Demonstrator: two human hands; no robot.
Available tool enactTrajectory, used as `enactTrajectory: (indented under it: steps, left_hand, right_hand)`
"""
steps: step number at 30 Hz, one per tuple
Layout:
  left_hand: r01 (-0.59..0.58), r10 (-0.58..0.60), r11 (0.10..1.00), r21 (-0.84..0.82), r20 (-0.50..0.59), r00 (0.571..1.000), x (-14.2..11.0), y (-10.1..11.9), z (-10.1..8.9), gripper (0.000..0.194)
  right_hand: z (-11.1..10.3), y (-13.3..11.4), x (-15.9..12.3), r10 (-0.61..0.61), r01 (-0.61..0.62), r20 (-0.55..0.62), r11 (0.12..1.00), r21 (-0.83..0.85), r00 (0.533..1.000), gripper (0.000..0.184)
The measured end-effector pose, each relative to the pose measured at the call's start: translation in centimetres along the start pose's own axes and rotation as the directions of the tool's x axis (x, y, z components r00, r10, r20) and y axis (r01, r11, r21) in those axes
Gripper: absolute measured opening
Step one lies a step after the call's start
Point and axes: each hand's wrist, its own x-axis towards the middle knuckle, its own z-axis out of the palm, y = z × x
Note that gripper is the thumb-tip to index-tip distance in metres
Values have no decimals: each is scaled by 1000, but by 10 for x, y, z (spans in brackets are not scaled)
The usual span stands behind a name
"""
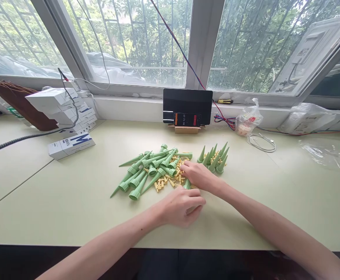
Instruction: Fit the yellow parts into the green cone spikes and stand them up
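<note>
My left hand (184, 206) is closed near the table's front, fingers curled round a green plastic spike (187, 184) that pokes up behind the knuckles. Just beyond it, my right hand (199, 175) dips its bent fingers into the small yellow plastic pieces (161, 184); what lies between those fingertips is hidden. A heap of hollow green plastic spikes (136, 193) with ridged caps spreads to the left, partly over the yellow pieces. Right of my hands, a group of green spikes (221, 167) stands upright on their caps with yellow pieces among them.
A phone (187, 119) showing a timer leans against a black panel (187, 100) by the window. White boxes (72, 145) and a cable (26, 136) lie left. On the right are a tied plastic bag (248, 118), a coiled white cable (261, 143) and clear wrap (330, 153).
</note>
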Motion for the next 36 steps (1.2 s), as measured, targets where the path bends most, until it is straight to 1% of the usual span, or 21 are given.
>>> enactTrajectory:
  steps: [3,6,8,11,13,15,17,18,20,21,24,28,32,36]
  left_hand:
    - [7,-7,1000,8,-3,1000,0,0,0,10]
    - [4,-3,1000,19,-34,999,0,0,0,11]
    - [2,0,1000,23,-79,997,0,-2,1,13]
    - [31,-25,999,35,-177,984,-1,-5,0,13]
    - [68,-57,997,35,-251,966,-2,-8,0,13]
    - [111,-97,993,26,-322,942,-1,-11,-1,12]
    - [154,-137,988,15,-377,916,-1,-15,-2,10]
    - [175,-157,984,9,-395,905,0,-16,-3,9]
    - [212,-195,977,-1,-405,893,1,-19,-4,6]
    - [231,-215,973,-5,-397,892,1,-20,-4,6]
    - [276,-267,961,-22,-343,901,1,-23,-5,7]
    - [274,-282,959,-68,-275,919,0,-25,-7,13]
    - [262,-274,962,-81,-278,921,0,-28,-8,14]
    - [263,-272,962,-67,-258,927,-1,-30,-7,17]
  right_hand:
    - [0,1,-3,-19,21,-48,999,37,999,11]
    - [-1,4,-12,-29,54,-154,986,156,988,16]
    - [-3,5,-22,-36,112,-252,950,291,967,17]
    - [-2,7,-40,10,171,-380,883,438,925,16]
    - [0,7,-51,68,155,-402,854,497,913,16]
    - [2,6,-60,164,114,-415,814,569,895,16]
    - [4,4,-65,277,71,-386,727,683,880,18]
    - [5,3,-66,327,40,-348,676,736,879,20]
    - [5,0,-67,366,16,-294,603,798,883,23]
    - [5,-1,-67,368,13,-282,590,808,886,24]
    - [4,-4,-66,342,25,-282,597,802,896,26]
    - [3,-6,-66,312,37,-291,621,783,904,27]
    - [3,-5,-66,284,24,-255,623,782,924,22]
    - [4,-3,-64,227,61,-271,651,757,935,24]
